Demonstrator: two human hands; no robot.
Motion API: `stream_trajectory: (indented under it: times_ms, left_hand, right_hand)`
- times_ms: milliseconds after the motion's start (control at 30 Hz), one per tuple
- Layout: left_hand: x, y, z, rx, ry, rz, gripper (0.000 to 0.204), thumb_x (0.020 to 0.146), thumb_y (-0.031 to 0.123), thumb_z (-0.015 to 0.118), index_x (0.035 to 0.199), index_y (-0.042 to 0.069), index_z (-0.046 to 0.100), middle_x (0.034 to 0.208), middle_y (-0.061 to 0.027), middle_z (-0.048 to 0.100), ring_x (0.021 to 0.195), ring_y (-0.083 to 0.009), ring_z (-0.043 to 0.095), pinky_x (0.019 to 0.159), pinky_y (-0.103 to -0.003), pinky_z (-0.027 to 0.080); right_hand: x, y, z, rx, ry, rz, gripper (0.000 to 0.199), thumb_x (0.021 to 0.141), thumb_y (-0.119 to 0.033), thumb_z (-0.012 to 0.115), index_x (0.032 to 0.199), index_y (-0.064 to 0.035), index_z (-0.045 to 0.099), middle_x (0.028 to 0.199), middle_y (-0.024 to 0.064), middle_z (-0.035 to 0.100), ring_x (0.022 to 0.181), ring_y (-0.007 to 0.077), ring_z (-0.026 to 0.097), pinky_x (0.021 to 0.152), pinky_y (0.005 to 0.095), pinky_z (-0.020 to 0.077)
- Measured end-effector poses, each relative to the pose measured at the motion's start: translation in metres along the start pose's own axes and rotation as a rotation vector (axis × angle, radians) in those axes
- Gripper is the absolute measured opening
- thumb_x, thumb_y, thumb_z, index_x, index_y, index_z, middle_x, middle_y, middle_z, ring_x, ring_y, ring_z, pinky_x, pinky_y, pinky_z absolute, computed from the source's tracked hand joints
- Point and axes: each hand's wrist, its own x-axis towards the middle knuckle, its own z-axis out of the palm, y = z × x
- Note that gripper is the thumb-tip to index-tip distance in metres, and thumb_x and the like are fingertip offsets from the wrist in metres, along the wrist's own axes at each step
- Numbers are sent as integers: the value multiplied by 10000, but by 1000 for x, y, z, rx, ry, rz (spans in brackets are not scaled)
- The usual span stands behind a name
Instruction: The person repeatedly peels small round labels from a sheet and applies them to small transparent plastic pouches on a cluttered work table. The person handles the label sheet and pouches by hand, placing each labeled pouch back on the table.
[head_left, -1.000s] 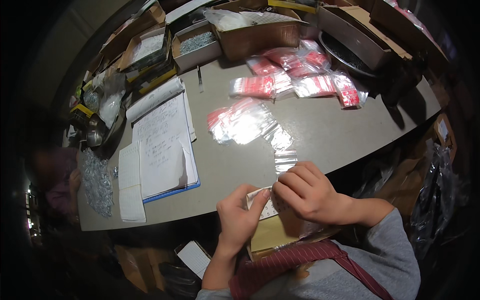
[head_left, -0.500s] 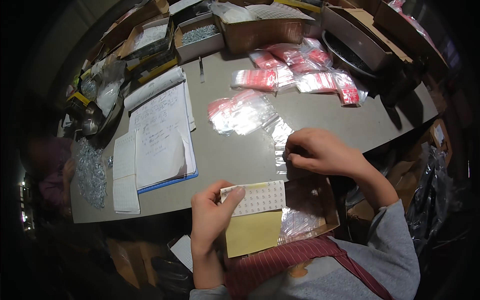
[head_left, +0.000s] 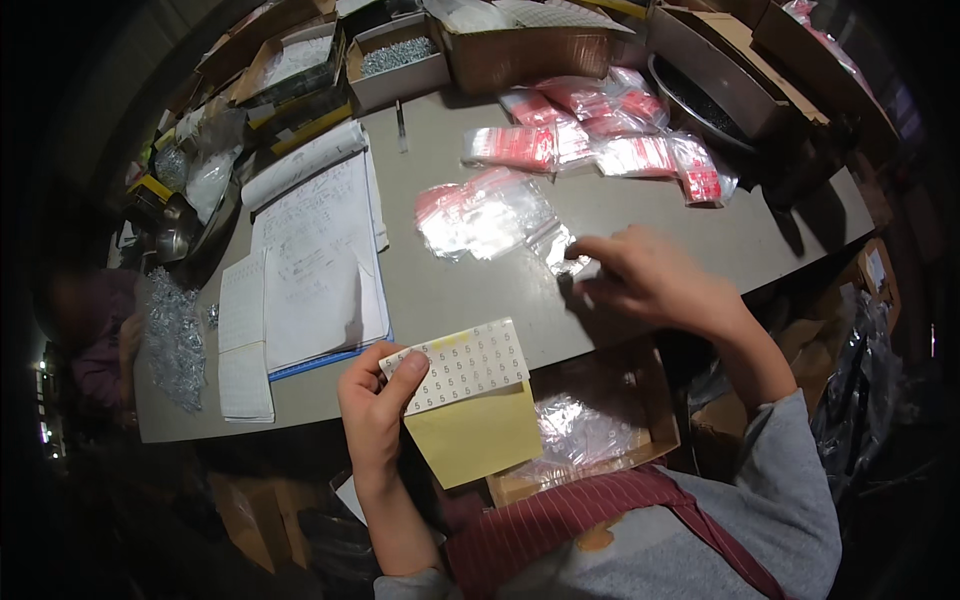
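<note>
My left hand point(head_left: 378, 405) holds a white sheet of small printed stickers point(head_left: 470, 362) with a yellow backing sheet point(head_left: 478, 435) hanging below it. The thumb presses on the sheet's left end. Over the table, my right hand point(head_left: 650, 275) is slightly blurred, its index finger stretched out and its thumb apart. That fingertip is at a small clear plastic bag point(head_left: 553, 248) on the right edge of a spread of clear and red bags point(head_left: 485, 215). Whether it touches the bag I cannot tell. Below my hands, a cardboard box point(head_left: 660, 400) holds clear plastic bags point(head_left: 585, 425).
Bundles of red-printed bags point(head_left: 510, 148) lie farther back. At left are a clipboard with papers point(head_left: 310, 270), a banded stack of slips point(head_left: 245, 340) and a pile of metal pieces point(head_left: 175, 340). Boxes point(head_left: 400, 75) line the back; a person's sleeve point(head_left: 100, 320) shows far left.
My left hand has moved left with the sticker sheet, which now tilts, baring more of the box. My right fingers have parted and risen; the clear strip beneath them no longer shows there.
</note>
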Motion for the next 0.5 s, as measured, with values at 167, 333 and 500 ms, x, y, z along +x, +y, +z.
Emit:
stream_trajectory:
  times_ms: [167,333,500]
  left_hand:
    - [0,-1,-3,63,-31,25,190,945,173,721,895,1,660,730,21,632,613,-10,508,567,-185,367]
    - [0,-2,2,22,32,25,190,942,177,728,893,8,657,732,32,614,629,-7,496,583,-184,358]
    - [0,-5,0,2,73,52,191,943,177,726,896,5,657,748,25,621,649,-15,507,606,-184,372]
  right_hand:
    - [-12,1,-3,-165,-167,-23,308,939,-313,690,1112,-61,724,644,163,642,631,359,655,615,432,497]
    - [-2,12,-7,125,-118,-23,253,888,-232,695,1044,-33,691,846,188,685,811,356,674,734,440,527]
    - [10,10,-8,404,-186,80,253,859,-180,676,1047,-17,623,946,213,682,893,389,660,795,441,519]
